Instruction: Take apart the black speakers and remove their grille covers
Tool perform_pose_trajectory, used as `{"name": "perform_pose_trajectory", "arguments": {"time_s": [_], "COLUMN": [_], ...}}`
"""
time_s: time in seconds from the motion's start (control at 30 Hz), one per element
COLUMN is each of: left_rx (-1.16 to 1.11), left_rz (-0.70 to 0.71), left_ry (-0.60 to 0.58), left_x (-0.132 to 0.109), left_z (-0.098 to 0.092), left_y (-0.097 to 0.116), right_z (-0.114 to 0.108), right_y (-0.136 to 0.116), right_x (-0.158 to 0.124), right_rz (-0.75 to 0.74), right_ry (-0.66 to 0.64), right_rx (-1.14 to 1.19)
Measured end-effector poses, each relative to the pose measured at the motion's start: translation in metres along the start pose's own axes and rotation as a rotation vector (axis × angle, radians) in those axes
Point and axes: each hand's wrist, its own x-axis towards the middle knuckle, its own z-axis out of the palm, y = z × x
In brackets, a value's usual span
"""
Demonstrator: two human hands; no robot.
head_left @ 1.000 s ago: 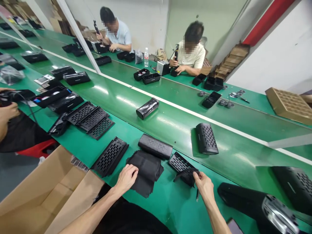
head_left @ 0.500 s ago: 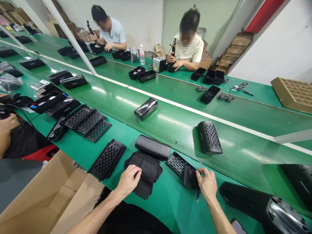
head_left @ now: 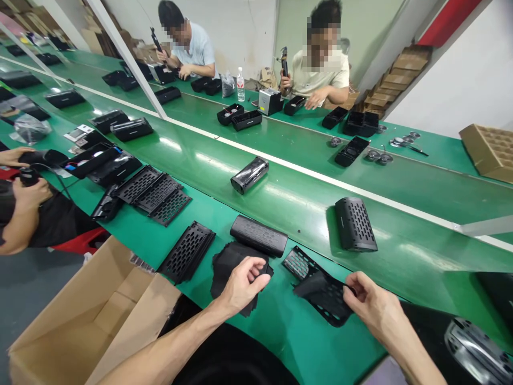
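Note:
My right hand [head_left: 371,297] pinches the edge of a thin black cloth piece [head_left: 318,289], slightly see-through. This cloth lies over part of a black perforated grille panel [head_left: 296,263], whose slotted left end shows. My left hand [head_left: 244,283] hovers at a stack of black cloth pieces [head_left: 224,267], fingers loosely curled and thumb apart, with nothing seen in it. Behind the stack sits a black speaker housing [head_left: 258,235] with a slotted front. Left of the stack lies a pile of black grille panels [head_left: 188,251].
A green conveyor belt [head_left: 296,203] runs past, carrying black housings [head_left: 356,224]. An open cardboard box [head_left: 76,321] stands at lower left. A large black housing [head_left: 473,342] lies at right. Co-workers with power drivers [head_left: 284,63] sit across and at left.
My right hand has moved right and toward me, drawing the cloth flatter across the grille panel. My left hand has shifted right over the cloth stack. The view has turned slightly.

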Motion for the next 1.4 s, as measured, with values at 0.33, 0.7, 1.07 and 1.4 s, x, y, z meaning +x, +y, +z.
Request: {"name": "perform_pose_trajectory", "arguments": {"time_s": [0.33, 0.7, 1.07, 1.4], "left_rx": [-0.445, -0.725, -0.571, -0.551], "left_rz": [-0.423, -0.345, -0.241, -0.24], "left_ry": [-0.361, -0.403, -0.345, -0.41], "left_x": [0.0, -0.013, -0.009, -0.007], "left_z": [0.004, -0.026, -0.033, -0.039], "left_y": [0.022, 0.031, 0.029, 0.028], "right_z": [-0.003, 0.06, 0.063, 0.063], "right_y": [-0.026, -0.053, -0.069, -0.071], "right_x": [-0.037, -0.073, -0.084, -0.08], "right_rz": [-0.014, 0.542, 0.554, 0.622], "right_ry": [-0.2, -0.2, -0.248, -0.236], "right_rx": [0.597, 1.261, 1.367, 1.315]}}
